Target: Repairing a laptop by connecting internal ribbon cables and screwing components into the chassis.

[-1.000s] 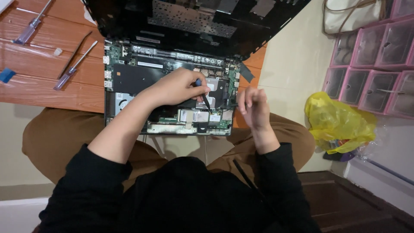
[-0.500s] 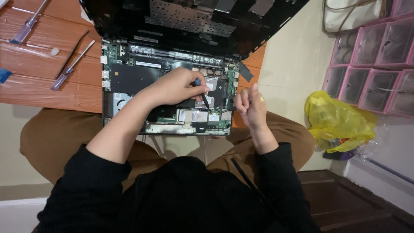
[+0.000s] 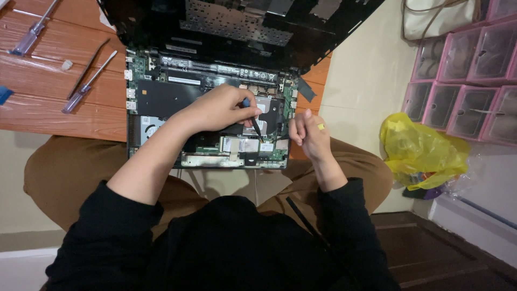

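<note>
The right hand (image 3: 309, 134) drops a little lower beside the opened laptop (image 3: 210, 118) and closes into a loose fist, where a second ago its fingers were raised and spread. The left hand (image 3: 221, 108) tilts slightly, and now a thin dark tool (image 3: 255, 125) shows under its fingers, tip angled onto the board.

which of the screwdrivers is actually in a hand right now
The dark one with a blue end, held in the left hand over the opened laptop. The two clear-handled ones lie untouched on the wooden table.
</note>
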